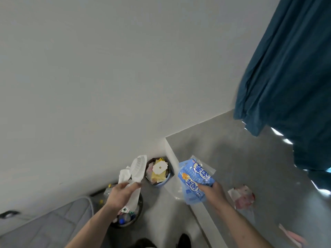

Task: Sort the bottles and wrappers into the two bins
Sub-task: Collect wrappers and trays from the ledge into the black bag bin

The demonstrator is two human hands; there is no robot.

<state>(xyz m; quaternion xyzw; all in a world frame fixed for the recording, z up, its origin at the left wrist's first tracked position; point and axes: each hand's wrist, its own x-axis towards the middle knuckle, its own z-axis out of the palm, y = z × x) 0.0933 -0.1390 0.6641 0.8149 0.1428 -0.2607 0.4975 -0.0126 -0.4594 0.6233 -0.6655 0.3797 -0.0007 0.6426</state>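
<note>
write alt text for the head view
Seen from above, the left hand holds white wrappers and the right hand a blue wrapper over two floor bins: a blue bin of wrappers and a dark bin of bottles. A pink wrapper lies on the floor at right.

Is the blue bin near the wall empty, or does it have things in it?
Not empty. The blue bin holds yellow and white wrappers, piled up to its rim.

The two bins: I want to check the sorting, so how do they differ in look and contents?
The blue bin by the wall corner has a light blue rim and holds paper and wrappers, with a white card on top. The dark bin is black, partly hidden behind the left hand, and holds clear bottles. Both are round, open-topped and stand on the floor.
</note>
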